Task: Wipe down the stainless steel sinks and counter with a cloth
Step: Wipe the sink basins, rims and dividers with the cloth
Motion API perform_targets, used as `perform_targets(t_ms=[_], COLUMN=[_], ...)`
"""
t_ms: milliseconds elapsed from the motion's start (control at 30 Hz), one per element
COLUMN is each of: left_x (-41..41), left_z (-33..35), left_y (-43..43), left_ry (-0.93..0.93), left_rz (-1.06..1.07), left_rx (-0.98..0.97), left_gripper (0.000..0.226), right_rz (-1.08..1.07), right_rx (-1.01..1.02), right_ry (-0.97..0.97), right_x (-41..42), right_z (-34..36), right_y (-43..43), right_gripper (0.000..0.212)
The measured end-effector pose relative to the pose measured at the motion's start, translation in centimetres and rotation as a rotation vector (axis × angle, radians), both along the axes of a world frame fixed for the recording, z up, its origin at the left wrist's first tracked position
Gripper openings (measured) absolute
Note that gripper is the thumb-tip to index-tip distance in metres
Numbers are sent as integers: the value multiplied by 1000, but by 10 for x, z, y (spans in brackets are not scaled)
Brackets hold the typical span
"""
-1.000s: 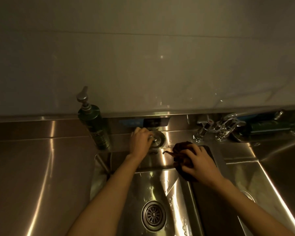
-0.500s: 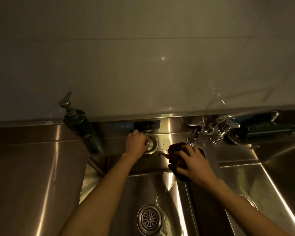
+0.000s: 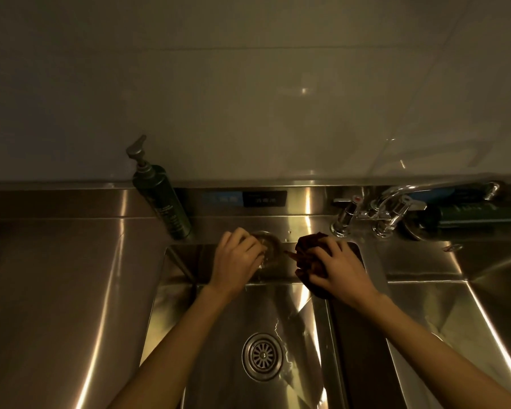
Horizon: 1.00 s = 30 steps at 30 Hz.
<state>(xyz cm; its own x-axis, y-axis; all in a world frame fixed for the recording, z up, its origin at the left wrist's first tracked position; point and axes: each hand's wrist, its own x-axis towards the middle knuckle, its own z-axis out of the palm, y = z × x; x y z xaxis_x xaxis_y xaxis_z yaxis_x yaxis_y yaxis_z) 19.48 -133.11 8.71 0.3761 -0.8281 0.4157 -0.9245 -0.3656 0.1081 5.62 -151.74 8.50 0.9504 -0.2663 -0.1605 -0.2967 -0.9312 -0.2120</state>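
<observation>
1. Cloth [image 3: 309, 250], dark reddish-brown and bunched, sits on the back ledge of the left sink [image 3: 171, 305], at the far end of the dark divider strip [image 3: 363, 335] between the two basins; the right hand [image 3: 341, 268] lies over it with fingers curled round the wad, gripping it, so the cloth's near part is hidden.
2. Left hand [image 3: 236, 259] rests on the same ledge, fingers bent over a round metal fitting [image 3: 270, 242]; they appear to grip its rim, though dim light and the hand itself cover most of it.
3. Both forearms are cut off by the lower edge; the right sink [image 3: 455, 320] runs out of view at the right and bottom.
4. Two label plates [image 3: 263, 198] sit on the steel upstand, their print too blurred to read; a dark bottle [image 3: 478, 218] lying behind the tap [image 3: 378, 211] is lost in shadow.
5. Pump bottle [image 3: 163, 202] stands at the back left corner of the left sink, near the left hand but apart from it; the tap stands just beyond the right hand, not touching the cloth.
6. Worktop [image 3: 56, 290] stretches wide to the left of the basin; the drain strainer [image 3: 262, 356] lies in the basin floor between the forearms, with wet streaks beside it.
</observation>
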Motion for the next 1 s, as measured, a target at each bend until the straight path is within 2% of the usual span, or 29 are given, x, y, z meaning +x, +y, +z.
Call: perform_targets(t_ms=[100,367,600,667,800,1000], left_x=[-6,-11,-21,-22,-22,-19], left_z=[3,-1,-6,-11,-20,-21], left_y=[-1,20,34,37,45,52], left_ry=[-89,-111,-70,-94,-48,282], left_rz=[-86,-30,136,134,152,549], left_rx=[63,83,-115,-104,-35,58], left_gripper=[25,25,17,15,22,18], right_rz=[18,18,36,44,49,-13], right_rx=[-10,-21,-12,-22,-26,-46], right_ry=[4,-12,-51,-47,-50,-63], right_x=[0,1,-1,-1,6,42], right_z=[2,7,-1,-2,-2,-10], right_y=[2,4,11,13,16,5], right_gripper=[57,56,55,55,55,54])
